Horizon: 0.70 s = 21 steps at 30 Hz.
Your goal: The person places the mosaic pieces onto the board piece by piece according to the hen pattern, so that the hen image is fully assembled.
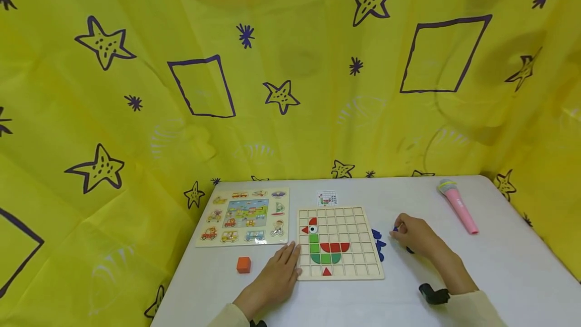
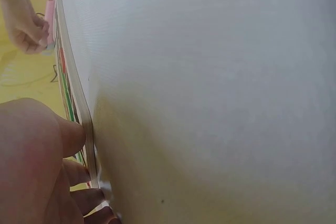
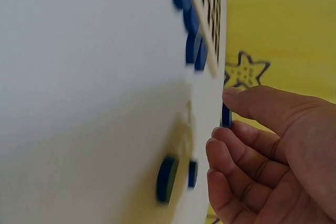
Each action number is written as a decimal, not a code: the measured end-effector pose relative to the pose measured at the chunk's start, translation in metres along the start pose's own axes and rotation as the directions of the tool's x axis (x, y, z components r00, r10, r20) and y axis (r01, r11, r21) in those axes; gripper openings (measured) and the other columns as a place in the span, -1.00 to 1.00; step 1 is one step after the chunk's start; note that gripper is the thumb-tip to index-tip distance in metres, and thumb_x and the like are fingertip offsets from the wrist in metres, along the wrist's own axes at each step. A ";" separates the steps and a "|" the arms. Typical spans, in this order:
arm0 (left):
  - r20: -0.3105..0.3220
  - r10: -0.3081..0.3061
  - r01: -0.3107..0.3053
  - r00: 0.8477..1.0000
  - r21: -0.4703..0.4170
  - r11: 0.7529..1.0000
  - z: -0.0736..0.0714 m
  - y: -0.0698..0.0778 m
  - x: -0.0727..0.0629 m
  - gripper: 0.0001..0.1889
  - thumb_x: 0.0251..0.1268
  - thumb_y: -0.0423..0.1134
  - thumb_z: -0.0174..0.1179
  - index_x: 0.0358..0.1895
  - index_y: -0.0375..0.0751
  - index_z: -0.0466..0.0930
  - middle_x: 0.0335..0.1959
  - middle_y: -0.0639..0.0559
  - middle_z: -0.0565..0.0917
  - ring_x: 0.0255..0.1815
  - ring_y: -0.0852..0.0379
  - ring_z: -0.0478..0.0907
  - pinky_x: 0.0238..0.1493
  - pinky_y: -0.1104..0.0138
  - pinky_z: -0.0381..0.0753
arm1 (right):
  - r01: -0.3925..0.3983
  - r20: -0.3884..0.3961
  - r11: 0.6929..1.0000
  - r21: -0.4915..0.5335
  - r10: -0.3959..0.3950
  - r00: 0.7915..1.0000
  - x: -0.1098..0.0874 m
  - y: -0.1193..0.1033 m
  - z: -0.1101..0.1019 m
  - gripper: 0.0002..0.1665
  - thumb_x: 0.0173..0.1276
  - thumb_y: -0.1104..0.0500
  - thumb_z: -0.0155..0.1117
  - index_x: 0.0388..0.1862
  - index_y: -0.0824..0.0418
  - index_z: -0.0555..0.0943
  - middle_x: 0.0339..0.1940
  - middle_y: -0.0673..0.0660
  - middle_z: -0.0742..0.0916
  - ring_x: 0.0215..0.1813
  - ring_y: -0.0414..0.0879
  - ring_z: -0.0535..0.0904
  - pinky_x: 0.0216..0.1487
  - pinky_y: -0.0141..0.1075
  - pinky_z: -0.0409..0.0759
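A wooden grid board (image 1: 363, 226) lies on the table, with red and green pieces and an eye piece set in its squares in the shape of a bird. My left hand (image 1: 280, 274) rests against the board's left edge, fingers extended. To the right of the board, my right hand (image 1: 415, 235) pinches a small blue piece (image 3: 227, 116) between thumb and fingers, above the table. Several blue pieces (image 1: 378, 244) lie along the board's right edge. Two more, including a blue piece (image 3: 166, 179), lie on the table below the right hand.
Behind the board lies a small pattern card (image 1: 327, 198). A vehicle picture puzzle (image 1: 247, 213) is at the back left, with an orange cube (image 1: 243, 265) in front of it. A pink toy microphone (image 1: 460, 208) lies at the right. Yellow cloth (image 1: 290, 140) surrounds the table.
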<state>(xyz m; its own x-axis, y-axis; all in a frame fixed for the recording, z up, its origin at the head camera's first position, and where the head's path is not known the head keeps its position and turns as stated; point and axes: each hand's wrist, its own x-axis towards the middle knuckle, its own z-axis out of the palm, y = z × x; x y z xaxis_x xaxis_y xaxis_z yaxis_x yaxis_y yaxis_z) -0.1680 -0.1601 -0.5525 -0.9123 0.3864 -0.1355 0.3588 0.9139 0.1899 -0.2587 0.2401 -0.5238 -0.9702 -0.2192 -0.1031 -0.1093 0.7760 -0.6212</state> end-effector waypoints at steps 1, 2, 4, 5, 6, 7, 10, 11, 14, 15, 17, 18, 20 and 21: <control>0.000 0.001 -0.001 1.000 0.002 1.000 0.000 0.000 0.000 -0.32 0.73 0.07 -0.10 0.71 -0.15 0.08 0.73 -0.09 0.13 0.71 -0.14 0.13 0.62 -0.03 0.30 | 0.009 0.000 1.000 0.002 -0.009 1.000 0.002 -0.005 0.003 -0.75 0.46 0.21 0.39 -0.07 0.34 0.54 -0.41 0.08 0.61 -0.35 -0.06 0.49 -0.36 -0.25 0.49; 0.000 0.002 -0.002 1.000 0.005 1.000 0.001 0.000 0.000 -0.32 0.73 0.07 -0.11 0.71 -0.16 0.07 0.74 -0.09 0.12 0.71 -0.13 0.12 0.62 -0.03 0.29 | 0.023 -0.002 1.000 0.003 -0.023 1.000 0.003 -0.011 0.007 -0.76 0.45 0.22 0.39 -0.08 0.34 0.55 -0.41 0.08 0.61 -0.35 -0.06 0.49 -0.35 -0.24 0.50; -0.003 0.003 -0.003 1.000 0.006 1.000 0.001 -0.001 0.001 -0.32 0.73 0.06 -0.11 0.71 -0.16 0.07 0.73 -0.09 0.13 0.71 -0.13 0.13 0.62 -0.03 0.30 | 0.064 -0.007 0.998 -0.002 -0.064 0.998 0.007 -0.022 0.014 -0.77 0.44 0.24 0.41 -0.10 0.34 0.56 -0.42 0.08 0.63 -0.36 -0.08 0.50 -0.35 -0.24 0.51; -0.002 0.003 -0.003 1.000 0.004 1.000 0.001 -0.001 0.001 -0.32 0.73 0.06 -0.11 0.72 -0.16 0.07 0.73 -0.09 0.13 0.71 -0.14 0.13 0.61 -0.03 0.30 | 0.087 -0.011 0.996 -0.006 -0.087 0.996 0.009 -0.028 0.018 -0.78 0.43 0.25 0.42 -0.11 0.34 0.56 -0.41 0.07 0.63 -0.36 -0.08 0.50 -0.34 -0.24 0.51; -0.003 0.004 -0.004 1.000 0.002 1.000 0.001 -0.001 0.001 -0.32 0.73 0.07 -0.11 0.72 -0.16 0.07 0.73 -0.09 0.13 0.71 -0.14 0.13 0.61 -0.03 0.31 | 0.106 -0.010 0.994 -0.006 -0.106 0.994 0.011 -0.033 0.021 -0.78 0.43 0.26 0.42 -0.11 0.34 0.57 -0.40 0.07 0.64 -0.35 -0.09 0.50 -0.33 -0.25 0.52; -0.001 0.004 -0.004 1.000 -0.002 1.000 0.001 -0.001 0.001 -0.32 0.74 0.07 -0.12 0.72 -0.16 0.07 0.74 -0.09 0.12 0.71 -0.14 0.13 0.61 -0.03 0.31 | 0.125 -0.009 0.992 -0.005 -0.125 0.992 0.012 -0.038 0.025 -0.78 0.43 0.27 0.43 -0.11 0.34 0.57 -0.39 0.07 0.64 -0.35 -0.09 0.50 -0.33 -0.26 0.52; 0.000 0.005 -0.005 1.000 -0.010 1.000 0.001 -0.001 0.001 -0.32 0.74 0.06 -0.12 0.72 -0.16 0.07 0.73 -0.09 0.13 0.71 -0.15 0.13 0.61 -0.04 0.31 | 0.144 -0.001 0.989 0.021 -0.144 0.990 0.015 -0.053 0.035 -0.79 0.42 0.29 0.43 -0.12 0.33 0.56 -0.37 0.07 0.62 -0.34 -0.09 0.49 -0.34 -0.27 0.51; 0.001 0.005 -0.005 1.000 -0.010 1.000 0.001 0.000 0.001 -0.32 0.74 0.06 -0.12 0.72 -0.16 0.06 0.73 -0.09 0.13 0.71 -0.15 0.13 0.61 -0.04 0.31 | 0.143 0.002 0.989 0.027 -0.144 0.990 0.017 -0.058 0.038 -0.79 0.43 0.29 0.43 -0.12 0.32 0.56 -0.37 0.07 0.61 -0.34 -0.09 0.49 -0.33 -0.27 0.51; -0.004 0.007 -0.007 1.000 -0.007 1.000 0.000 0.000 0.001 -0.33 0.74 0.06 -0.11 0.72 -0.16 0.07 0.73 -0.10 0.14 0.70 -0.15 0.14 0.61 -0.04 0.31 | 0.129 0.012 0.991 0.035 -0.130 0.992 0.023 -0.071 0.047 -0.79 0.44 0.28 0.43 -0.12 0.30 0.56 -0.37 0.08 0.59 -0.32 -0.08 0.48 -0.32 -0.25 0.51; -0.008 0.009 -0.009 1.000 -0.006 1.000 0.000 0.000 0.001 -0.33 0.74 0.06 -0.11 0.71 -0.17 0.07 0.73 -0.10 0.15 0.70 -0.15 0.14 0.60 -0.04 0.32 | 0.122 0.018 0.992 0.034 -0.123 0.992 0.025 -0.075 0.050 -0.79 0.44 0.27 0.44 -0.12 0.30 0.56 -0.37 0.08 0.59 -0.32 -0.07 0.49 -0.31 -0.25 0.51; -0.013 0.011 -0.012 1.000 -0.006 1.000 -0.001 0.000 0.000 -0.33 0.74 0.06 -0.11 0.71 -0.18 0.08 0.72 -0.11 0.16 0.70 -0.16 0.15 0.60 -0.05 0.32 | 0.116 0.033 0.993 0.034 -0.117 0.993 0.029 -0.083 0.054 -0.78 0.43 0.26 0.46 -0.13 0.28 0.56 -0.38 0.08 0.59 -0.30 -0.07 0.49 -0.28 -0.23 0.51; -0.012 0.010 -0.010 1.000 -0.008 1.000 -0.001 0.000 0.000 -0.32 0.74 0.06 -0.11 0.71 -0.18 0.08 0.72 -0.11 0.16 0.70 -0.16 0.15 0.60 -0.05 0.32 | 0.116 0.041 0.993 0.034 -0.117 0.992 0.030 -0.086 0.055 -0.78 0.42 0.25 0.46 -0.13 0.27 0.56 -0.37 0.08 0.58 -0.29 -0.06 0.49 -0.26 -0.23 0.51; -0.009 0.009 -0.009 1.000 -0.015 1.000 -0.001 0.000 0.000 -0.32 0.74 0.06 -0.12 0.72 -0.17 0.07 0.72 -0.11 0.15 0.70 -0.16 0.14 0.61 -0.05 0.31 | 0.109 0.057 0.993 0.041 -0.111 0.992 0.032 -0.091 0.058 -0.76 0.40 0.25 0.48 -0.15 0.25 0.56 -0.38 0.08 0.58 -0.28 -0.06 0.49 -0.26 -0.22 0.49; -0.007 0.009 -0.009 1.000 -0.018 1.000 0.000 -0.001 0.001 -0.32 0.74 0.06 -0.12 0.72 -0.17 0.06 0.73 -0.11 0.14 0.70 -0.16 0.13 0.61 -0.05 0.30 | 0.107 0.065 0.993 0.046 -0.110 0.992 0.033 -0.092 0.059 -0.76 0.40 0.25 0.49 -0.16 0.24 0.56 -0.38 0.08 0.57 -0.27 -0.06 0.49 -0.25 -0.22 0.49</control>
<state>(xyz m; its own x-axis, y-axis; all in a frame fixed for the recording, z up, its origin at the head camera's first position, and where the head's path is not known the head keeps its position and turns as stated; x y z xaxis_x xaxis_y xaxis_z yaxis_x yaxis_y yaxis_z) -0.1688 -0.1605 -0.5523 -0.9104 0.3936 -0.1274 0.3634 0.9080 0.2084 -0.2677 0.1269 -0.5159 -0.9363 -0.3409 -0.0843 -0.2023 0.7199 -0.6640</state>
